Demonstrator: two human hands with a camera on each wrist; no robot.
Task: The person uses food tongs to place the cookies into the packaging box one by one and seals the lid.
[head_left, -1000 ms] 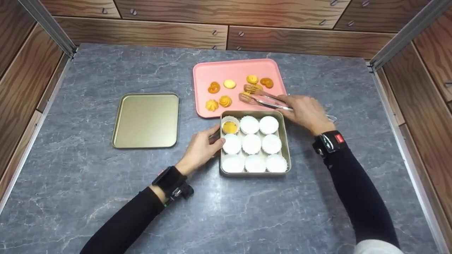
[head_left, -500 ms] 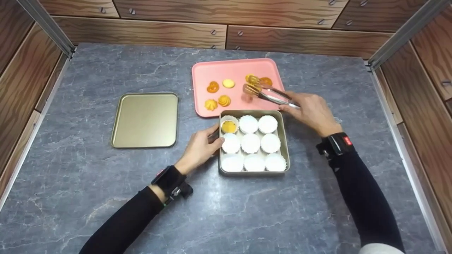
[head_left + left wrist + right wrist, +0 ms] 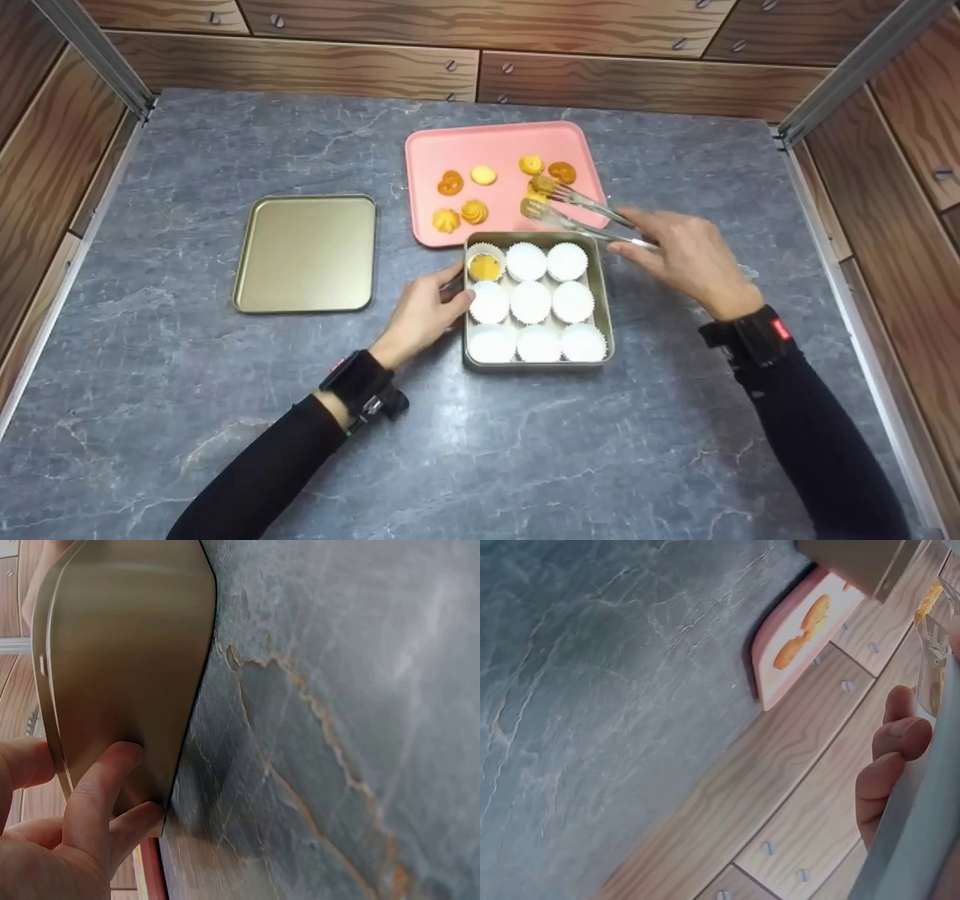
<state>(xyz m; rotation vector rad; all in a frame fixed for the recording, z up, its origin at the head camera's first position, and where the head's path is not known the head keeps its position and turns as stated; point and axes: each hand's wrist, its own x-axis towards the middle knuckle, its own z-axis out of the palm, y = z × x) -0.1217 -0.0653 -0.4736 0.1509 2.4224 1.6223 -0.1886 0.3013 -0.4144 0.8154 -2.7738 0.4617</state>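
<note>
My left hand [image 3: 424, 315] holds the left side of a square gold tin [image 3: 540, 366], thumb at the rim and fingertips against the outer wall [image 3: 127, 682]. White paper cups [image 3: 530, 302] fill the tin in rows; the back-left one contains a yellow cookie [image 3: 484, 267]. In my right hand [image 3: 694, 255] are metal tongs [image 3: 577, 225], reaching over the pink tray [image 3: 495, 142]. Their spread tips stand around a yellow cookie [image 3: 535, 196] at the tray's right side. The right wrist view shows the tongs' clear tip [image 3: 934, 652] near something orange-yellow [image 3: 928, 601].
More cookies lie on the tray, among them a swirl [image 3: 474, 211], a pale round one [image 3: 484, 175] and brown pretzel-shaped ones [image 3: 450, 183]. A flat gold lid [image 3: 306, 253] lies left of the tin. Wood-patterned panels [image 3: 300, 67] border the grey marbled table [image 3: 450, 465].
My right hand has drawn back to the right with the tongs, whose tips lifted and swung over the tray's right-hand cookies. The left hand and tin have stayed in place.
</note>
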